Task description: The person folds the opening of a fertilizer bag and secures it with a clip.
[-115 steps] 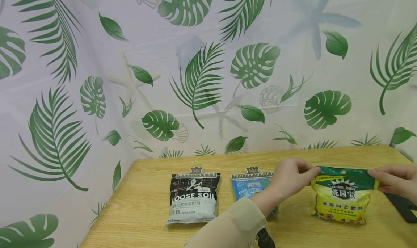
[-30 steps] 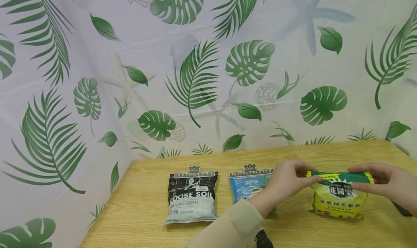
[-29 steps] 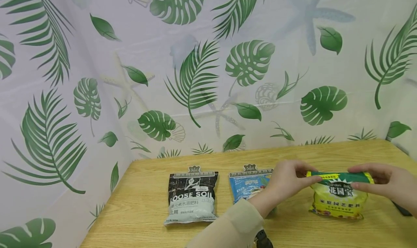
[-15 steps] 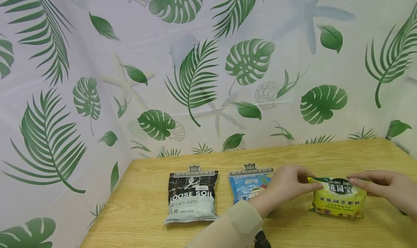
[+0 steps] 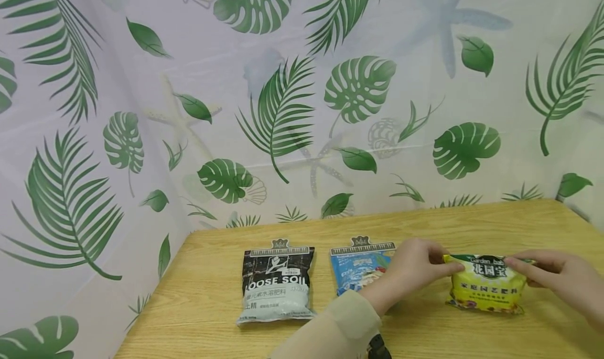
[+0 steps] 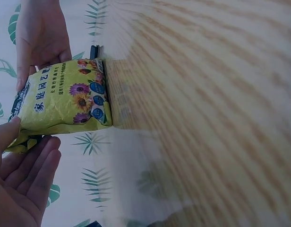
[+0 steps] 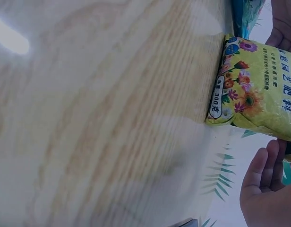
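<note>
A yellow fertilizer bag [image 5: 486,293] with flower pictures stands on the right of the table, its green top edge folded back out of sight. My left hand [image 5: 415,267] pinches its upper left corner between thumb and fingers. At the upper right, my right hand [image 5: 561,270] grips the fold, thumb on the front and fingers behind. In the left wrist view the bag [image 6: 65,101] has its base at the tabletop, and the left hand [image 6: 27,179] has its fingers behind the fold. The right wrist view shows the bag's printed lower front [image 7: 254,90].
A black and silver "Loose Soil" bag [image 5: 276,291] stands to the left, a decorated clip [image 5: 279,251] across its top. Between it and the yellow bag is a blue bag [image 5: 356,272] with a similar clip [image 5: 362,248], partly hidden by the left arm. Leaf-patterned cloth [image 5: 302,112] hangs behind the wooden table [image 5: 207,296].
Both hands have rolled the yellow bag's green top backward and down, so the bag is shorter. The right hand has moved inward from the far corner. The other bags stay put.
</note>
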`<state>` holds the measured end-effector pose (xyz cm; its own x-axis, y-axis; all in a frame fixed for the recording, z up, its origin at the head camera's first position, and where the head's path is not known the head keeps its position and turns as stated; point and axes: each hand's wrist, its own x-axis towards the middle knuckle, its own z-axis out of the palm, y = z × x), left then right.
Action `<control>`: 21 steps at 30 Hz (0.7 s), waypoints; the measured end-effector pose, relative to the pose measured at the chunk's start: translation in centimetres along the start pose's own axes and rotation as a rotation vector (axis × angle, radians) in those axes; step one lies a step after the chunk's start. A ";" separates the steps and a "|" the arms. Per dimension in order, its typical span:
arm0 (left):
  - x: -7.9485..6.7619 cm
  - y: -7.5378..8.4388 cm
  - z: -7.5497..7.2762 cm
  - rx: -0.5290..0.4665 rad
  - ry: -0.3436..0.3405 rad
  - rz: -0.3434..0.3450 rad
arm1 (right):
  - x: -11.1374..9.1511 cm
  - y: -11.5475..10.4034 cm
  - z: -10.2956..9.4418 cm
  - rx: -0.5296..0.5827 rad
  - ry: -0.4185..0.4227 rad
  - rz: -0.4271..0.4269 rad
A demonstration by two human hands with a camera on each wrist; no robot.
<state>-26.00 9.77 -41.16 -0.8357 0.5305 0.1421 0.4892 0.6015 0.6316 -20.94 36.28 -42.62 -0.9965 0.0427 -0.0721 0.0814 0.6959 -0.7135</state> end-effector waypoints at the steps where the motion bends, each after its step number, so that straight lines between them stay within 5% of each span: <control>1: 0.0 0.0 0.0 -0.004 -0.001 0.006 | 0.0 0.0 0.1 0.000 -0.008 0.007; 21: -0.3 -0.3 0.4 -0.031 0.039 0.040 | -0.1 1.1 1.2 0.035 0.013 0.033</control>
<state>-25.83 9.69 -41.73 -0.8252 0.5295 0.1967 0.5147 0.5614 0.6480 -20.73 36.21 -44.24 -0.9935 0.0745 -0.0866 0.1142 0.6688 -0.7346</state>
